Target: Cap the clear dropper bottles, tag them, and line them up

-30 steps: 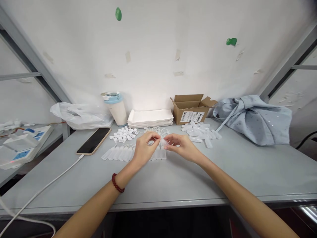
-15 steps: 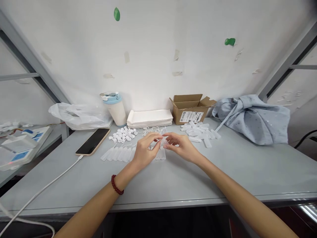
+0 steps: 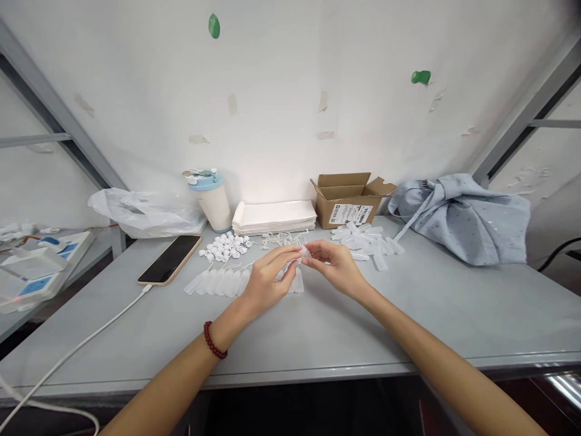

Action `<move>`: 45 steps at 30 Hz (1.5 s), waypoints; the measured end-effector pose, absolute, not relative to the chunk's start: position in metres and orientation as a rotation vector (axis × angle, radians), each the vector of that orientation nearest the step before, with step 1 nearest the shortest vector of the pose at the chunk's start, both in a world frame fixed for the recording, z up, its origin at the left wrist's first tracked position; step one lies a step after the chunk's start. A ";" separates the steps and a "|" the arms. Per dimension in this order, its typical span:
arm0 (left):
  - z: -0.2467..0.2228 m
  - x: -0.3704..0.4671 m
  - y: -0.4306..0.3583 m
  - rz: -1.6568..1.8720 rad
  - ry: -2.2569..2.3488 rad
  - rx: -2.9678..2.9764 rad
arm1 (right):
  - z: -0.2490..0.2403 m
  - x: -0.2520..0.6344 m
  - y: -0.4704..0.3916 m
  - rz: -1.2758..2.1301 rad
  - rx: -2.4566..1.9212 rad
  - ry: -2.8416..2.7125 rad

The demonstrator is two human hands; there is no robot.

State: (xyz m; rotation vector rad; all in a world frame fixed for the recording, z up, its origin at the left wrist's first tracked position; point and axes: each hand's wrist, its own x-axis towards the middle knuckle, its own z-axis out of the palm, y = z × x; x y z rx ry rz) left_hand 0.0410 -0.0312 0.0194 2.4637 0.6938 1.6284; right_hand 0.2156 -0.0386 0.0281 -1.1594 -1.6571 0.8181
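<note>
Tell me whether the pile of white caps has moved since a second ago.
No. The pile of white caps sits as before by the cup, shifted neither toward nor away.

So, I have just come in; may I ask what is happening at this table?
A person works with bare hands at a grey table. The right hand holds a small cloudy piece in its fingertips; the left hand is close against it, its exact grip unclear. A row of cloudy plastic pieces runs behind the left hand. White caps lie beyond this row, and loose plastic pieces lie before the cardboard box.
</note>
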 end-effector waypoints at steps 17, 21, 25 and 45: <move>0.020 0.040 -0.030 1.332 0.750 2.686 | 0.034 0.213 -0.042 1.112 -1.164 -1.500; 0.018 0.040 -0.030 1.291 0.771 2.683 | 0.038 0.217 -0.042 1.109 -1.228 -1.559; 0.019 0.041 -0.032 1.141 0.784 2.675 | 0.044 0.226 -0.040 1.115 -1.304 -1.756; 0.010 0.045 -0.032 0.708 0.942 2.661 | 0.027 0.230 -0.031 0.995 -1.475 -2.069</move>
